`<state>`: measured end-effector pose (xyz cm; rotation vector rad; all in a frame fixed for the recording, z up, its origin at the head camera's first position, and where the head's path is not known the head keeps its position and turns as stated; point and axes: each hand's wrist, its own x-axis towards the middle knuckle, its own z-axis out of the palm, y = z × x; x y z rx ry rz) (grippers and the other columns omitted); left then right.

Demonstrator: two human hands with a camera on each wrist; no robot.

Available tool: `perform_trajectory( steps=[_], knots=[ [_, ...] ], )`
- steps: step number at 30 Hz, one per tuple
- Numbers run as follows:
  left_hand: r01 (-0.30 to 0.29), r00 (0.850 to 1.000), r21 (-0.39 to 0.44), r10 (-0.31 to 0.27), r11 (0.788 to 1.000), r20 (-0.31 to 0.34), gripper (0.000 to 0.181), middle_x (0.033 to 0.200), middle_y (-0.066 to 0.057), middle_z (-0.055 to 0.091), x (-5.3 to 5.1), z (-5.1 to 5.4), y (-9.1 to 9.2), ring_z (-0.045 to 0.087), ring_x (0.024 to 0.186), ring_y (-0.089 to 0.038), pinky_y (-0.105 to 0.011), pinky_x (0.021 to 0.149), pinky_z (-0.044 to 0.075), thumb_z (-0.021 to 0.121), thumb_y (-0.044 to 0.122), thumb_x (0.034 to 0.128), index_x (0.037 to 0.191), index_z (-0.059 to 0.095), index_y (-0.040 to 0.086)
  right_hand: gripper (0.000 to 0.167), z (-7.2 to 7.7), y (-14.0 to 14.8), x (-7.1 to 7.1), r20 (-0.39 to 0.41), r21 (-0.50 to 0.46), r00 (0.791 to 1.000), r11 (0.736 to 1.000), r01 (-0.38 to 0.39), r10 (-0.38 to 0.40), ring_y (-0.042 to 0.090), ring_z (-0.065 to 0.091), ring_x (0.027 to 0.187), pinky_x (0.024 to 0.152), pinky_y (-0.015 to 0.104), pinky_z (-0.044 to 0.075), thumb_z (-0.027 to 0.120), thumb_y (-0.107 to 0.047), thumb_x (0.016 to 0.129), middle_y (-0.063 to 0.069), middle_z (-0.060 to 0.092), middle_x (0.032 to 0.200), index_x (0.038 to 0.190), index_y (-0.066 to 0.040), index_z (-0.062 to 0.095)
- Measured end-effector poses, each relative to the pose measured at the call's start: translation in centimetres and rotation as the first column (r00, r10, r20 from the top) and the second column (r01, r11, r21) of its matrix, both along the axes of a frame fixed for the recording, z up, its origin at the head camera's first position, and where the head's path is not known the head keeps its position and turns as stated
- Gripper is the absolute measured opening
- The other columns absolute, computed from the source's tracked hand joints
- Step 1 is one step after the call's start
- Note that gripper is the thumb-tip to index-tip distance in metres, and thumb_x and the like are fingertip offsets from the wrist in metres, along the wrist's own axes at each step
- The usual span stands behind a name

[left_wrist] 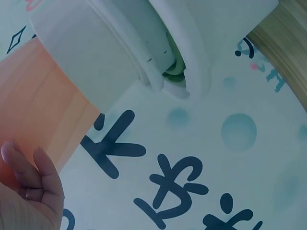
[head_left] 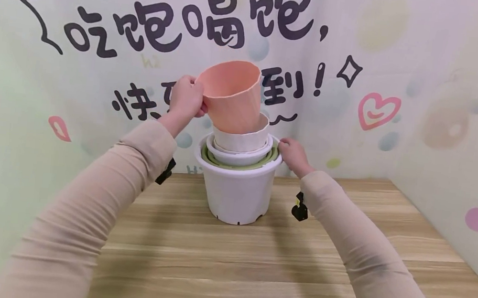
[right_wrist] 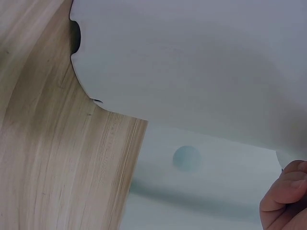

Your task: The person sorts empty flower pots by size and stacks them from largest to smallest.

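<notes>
A peach-coloured flower pot (head_left: 235, 110) tilts at the top of a stack of pots, its lower end in or just over a small white pot (head_left: 241, 142); which of the two I cannot tell. My left hand (head_left: 188, 97) pinches its rim on the left side. Beneath come a white-rimmed pot (head_left: 238, 159), green rims (head_left: 208, 159) and a large white pot (head_left: 238, 194) that stands upright on the table and holds the others. My right hand (head_left: 293, 156) grips the large pot's rim on the right. In the left wrist view, curled fingers (left_wrist: 45, 175) lie against the peach wall.
The wood-grain table (head_left: 227, 268) stretches toward me, its back edge just behind the large pot. A pale printed backdrop (head_left: 331, 129) with dark lettering rises close behind the stack and along both sides. Small black devices (head_left: 300, 210) are strapped at both wrists.
</notes>
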<state>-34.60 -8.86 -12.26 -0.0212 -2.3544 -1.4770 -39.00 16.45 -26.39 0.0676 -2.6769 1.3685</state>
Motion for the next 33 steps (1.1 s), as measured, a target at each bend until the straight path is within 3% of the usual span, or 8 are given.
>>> perform_trajectory(
  steps=[7, 12, 18, 24, 28, 33],
  knots=[
    [0.039, 0.999, -0.03, -0.038, 0.999, 0.019, 0.029, 0.047, 0.0, 0.049, -0.2, -1.1, 1.0, 0.046, 0.032, -0.005, -0.017, 0.039, 0.044, 0.035, 0.02, 0.0948, 0.116, 0.048, 0.006, 0.045, 0.0, 0.0, 0.0, 0.01, 0.003, 1.0, 1.0, 0.012, -0.012, 0.022, 0.049, 0.074, 0.048, 0.024, 0.037, 0.032, -0.027, 0.095, 0.014, 0.054, 0.106, 0.134, -0.004, 0.041],
    [0.063, 0.998, -0.118, -0.059, 0.991, 0.036, 0.027, 0.046, 0.001, 0.048, -0.5, -1.7, 1.5, 0.045, 0.032, -0.005, -0.016, 0.038, 0.042, 0.038, 0.015, 0.0925, 0.109, 0.054, 0.001, 0.045, 0.1, -0.1, 0.1, 0.01, 0.006, 1.0, 1.0, 0.018, -0.018, 0.025, 0.05, 0.078, 0.05, 0.024, 0.038, 0.032, -0.026, 0.096, 0.014, 0.054, 0.106, 0.134, -0.004, 0.04],
    [0.107, 0.992, -0.12, -0.098, 0.987, 0.078, 0.039, 0.047, 0.001, 0.05, -0.8, -2.0, 1.5, 0.047, 0.034, -0.005, -0.016, 0.041, 0.044, 0.041, 0.01, 0.09, 0.127, 0.048, -0.001, 0.045, 0.2, -0.2, 0.2, 0.014, 0.017, 1.0, 1.0, 0.022, -0.022, 0.019, 0.047, 0.072, 0.05, 0.024, 0.038, 0.031, -0.026, 0.096, 0.014, 0.054, 0.104, 0.134, -0.005, 0.04],
    [0.151, 0.985, -0.097, -0.141, 0.984, 0.099, 0.044, 0.048, 0.001, 0.05, -0.6, -2.3, 1.3, 0.046, 0.034, -0.006, -0.017, 0.042, 0.045, 0.038, 0.01, 0.0892, 0.132, 0.042, 0.0, 0.045, 0.4, -0.1, 0.2, 0.001, 0.022, 1.0, 0.999, 0.031, -0.031, 0.019, 0.046, 0.071, 0.049, 0.023, 0.038, 0.031, -0.026, 0.096, 0.014, 0.055, 0.104, 0.134, -0.004, 0.041],
    [0.125, 0.989, -0.081, -0.118, 0.989, 0.094, 0.046, 0.05, 0.0, 0.05, -0.4, -2.6, 1.3, 0.046, 0.035, -0.006, -0.017, 0.041, 0.044, 0.038, 0.01, 0.0897, 0.135, 0.039, 0.003, 0.045, 0.5, -0.1, 0.2, 0.01, 0.03, 1.0, 0.999, 0.028, -0.029, 0.018, 0.046, 0.07, 0.05, 0.023, 0.038, 0.031, -0.026, 0.096, 0.014, 0.055, 0.105, 0.134, -0.005, 0.041],
    [0.08, 0.996, -0.074, -0.077, 0.994, 0.04, 0.046, 0.051, 0.0, 0.049, -0.4, -2.7, 1.4, 0.047, 0.037, -0.005, -0.016, 0.04, 0.043, 0.041, 0.008, 0.0891, 0.135, 0.04, 0.006, 0.045, 0.2, -0.3, 0.1, 0.018, 0.019, 0.999, 0.999, 0.026, -0.026, 0.019, 0.047, 0.07, 0.051, 0.024, 0.039, 0.032, -0.026, 0.096, 0.014, 0.055, 0.104, 0.135, -0.004, 0.04]
  ],
)
